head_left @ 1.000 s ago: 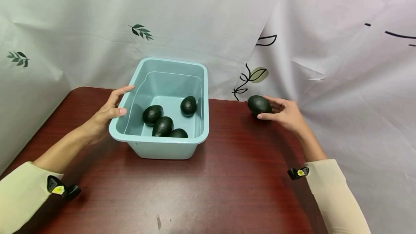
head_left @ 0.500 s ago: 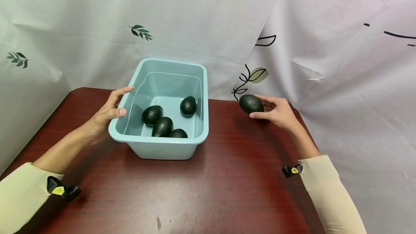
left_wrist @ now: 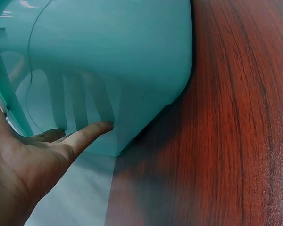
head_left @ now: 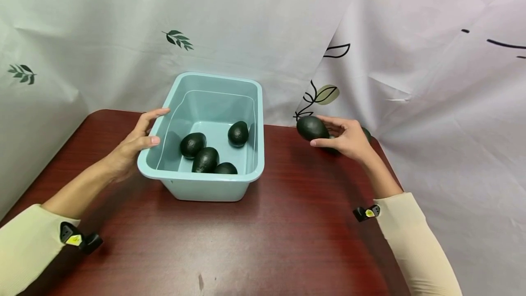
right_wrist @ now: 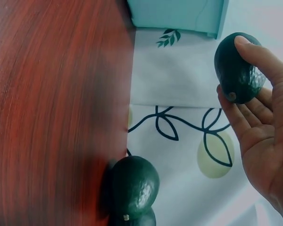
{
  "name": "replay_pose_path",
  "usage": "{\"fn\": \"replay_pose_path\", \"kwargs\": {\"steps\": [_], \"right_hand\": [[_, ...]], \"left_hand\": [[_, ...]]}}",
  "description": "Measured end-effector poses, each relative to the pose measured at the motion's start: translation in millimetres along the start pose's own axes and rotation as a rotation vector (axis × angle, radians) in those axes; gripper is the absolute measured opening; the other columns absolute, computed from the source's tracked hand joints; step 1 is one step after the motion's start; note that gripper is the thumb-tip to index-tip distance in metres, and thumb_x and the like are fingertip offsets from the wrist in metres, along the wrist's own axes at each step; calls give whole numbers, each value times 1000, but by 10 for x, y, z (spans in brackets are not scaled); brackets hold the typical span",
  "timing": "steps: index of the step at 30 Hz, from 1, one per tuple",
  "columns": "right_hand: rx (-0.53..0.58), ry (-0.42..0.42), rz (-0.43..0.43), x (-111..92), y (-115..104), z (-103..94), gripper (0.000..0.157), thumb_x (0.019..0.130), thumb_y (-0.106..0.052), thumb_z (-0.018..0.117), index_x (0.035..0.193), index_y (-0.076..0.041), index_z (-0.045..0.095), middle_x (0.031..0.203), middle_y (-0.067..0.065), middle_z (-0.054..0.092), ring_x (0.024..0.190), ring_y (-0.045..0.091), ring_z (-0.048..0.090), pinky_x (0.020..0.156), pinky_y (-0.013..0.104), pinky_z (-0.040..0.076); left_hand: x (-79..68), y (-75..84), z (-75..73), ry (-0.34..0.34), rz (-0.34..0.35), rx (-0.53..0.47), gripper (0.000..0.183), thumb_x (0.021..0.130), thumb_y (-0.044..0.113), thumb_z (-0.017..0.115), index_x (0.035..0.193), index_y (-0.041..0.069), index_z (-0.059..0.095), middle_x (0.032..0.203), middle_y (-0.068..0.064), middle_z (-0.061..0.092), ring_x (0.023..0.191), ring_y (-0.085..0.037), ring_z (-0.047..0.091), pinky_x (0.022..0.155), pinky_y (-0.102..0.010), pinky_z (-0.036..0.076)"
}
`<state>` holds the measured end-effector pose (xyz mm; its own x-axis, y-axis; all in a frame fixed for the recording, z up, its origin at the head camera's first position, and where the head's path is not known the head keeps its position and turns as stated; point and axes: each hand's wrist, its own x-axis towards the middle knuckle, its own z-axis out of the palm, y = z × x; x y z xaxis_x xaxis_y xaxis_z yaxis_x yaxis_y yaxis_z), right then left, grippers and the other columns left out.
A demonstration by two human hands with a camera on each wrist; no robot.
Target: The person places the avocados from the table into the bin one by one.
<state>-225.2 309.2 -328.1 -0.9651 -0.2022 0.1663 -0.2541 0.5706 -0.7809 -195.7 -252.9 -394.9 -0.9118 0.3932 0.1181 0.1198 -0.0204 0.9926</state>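
Observation:
In the head view my right hand grips a dark green avocado between thumb and fingers, above the table's back right part. The right wrist view shows the same held avocado raised off the table. My left hand holds the left rim of a light blue plastic bin, thumb over the rim. Its fingers lie against the bin's outer wall in the left wrist view. Several avocados, one of them an avocado on the right, lie inside the bin.
Two more avocados lie on the table near its back edge: a nearer avocado and another avocado beyond it. The reddish-brown wooden table bears the bin. White patterned cloth hangs behind and at the sides.
My right hand has moved left and slightly up, carrying the avocado. Another avocado has come into view behind that hand. The left hand and bin stay in place.

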Motion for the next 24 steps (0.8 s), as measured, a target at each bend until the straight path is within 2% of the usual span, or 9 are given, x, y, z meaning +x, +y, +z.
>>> {"fn": "replay_pose_path", "kwargs": {"steps": [10, 18, 24], "right_hand": [[5, -13, -32, 8, -58, 35, 68, 81, -20, 104, 144, -23, 79, 137, 5, 82, 113, 0, 79, 101, 16, 59], [25, -9, -62, 15, -55, 67, 68, 80, -15, 104, 143, -18, 79, 136, 8, 82, 112, 0, 79, 100, 16, 60], [33, -13, -63, 21, -79, 71, 67, 81, -15, 103, 144, -19, 79, 137, 9, 82, 113, 1, 79, 100, 17, 60]], "left_hand": [[13, -9, 1, 4, 10, 8, 70, 105, 24, 53, 169, 45, 33, 155, 1, 37, 128, -20, 59, 88, -34, 62], [13, -2, 6, 4, 14, 5, 71, 105, 22, 53, 169, 44, 33, 154, 0, 38, 128, -20, 58, 88, -34, 62], [14, 2, 5, 4, 17, 4, 70, 105, 22, 53, 169, 43, 33, 152, -1, 39, 127, -20, 59, 87, -34, 62]]}}
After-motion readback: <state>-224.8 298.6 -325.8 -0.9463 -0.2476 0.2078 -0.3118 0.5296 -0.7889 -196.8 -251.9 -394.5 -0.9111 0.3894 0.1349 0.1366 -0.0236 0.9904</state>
